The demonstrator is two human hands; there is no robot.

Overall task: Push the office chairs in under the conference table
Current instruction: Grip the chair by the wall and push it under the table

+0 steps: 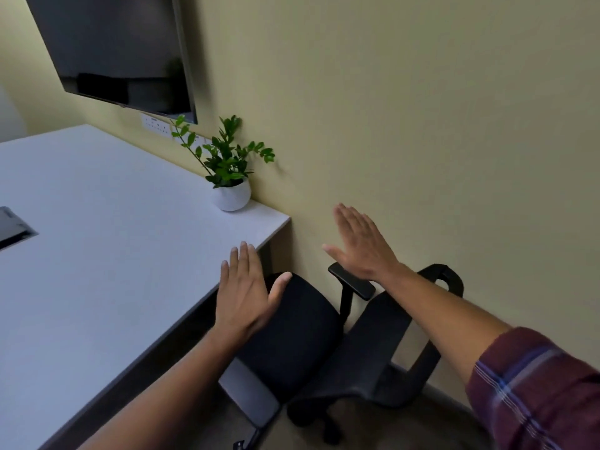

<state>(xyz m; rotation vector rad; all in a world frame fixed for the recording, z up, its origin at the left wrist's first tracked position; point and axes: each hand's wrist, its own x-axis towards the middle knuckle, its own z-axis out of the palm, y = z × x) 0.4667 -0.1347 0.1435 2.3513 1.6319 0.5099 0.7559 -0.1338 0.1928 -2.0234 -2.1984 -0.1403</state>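
Note:
A black office chair (302,332) stands at the corner of the white conference table (97,254), its seat partly under the table edge and its backrest toward the wall on the right. My left hand (246,293) hovers flat and open above the table edge and the chair seat. My right hand (360,245) is open with fingers stretched, held in the air above the chair's far armrest (352,280). Neither hand touches the chair. The near armrest (250,394) shows below my left forearm.
A potted green plant (229,177) in a white pot sits on the table corner against the yellow wall (422,125). A dark wall-mounted screen (113,50) hangs above. A black cable hatch (13,228) is set in the tabletop at left. The chair stands close to the wall.

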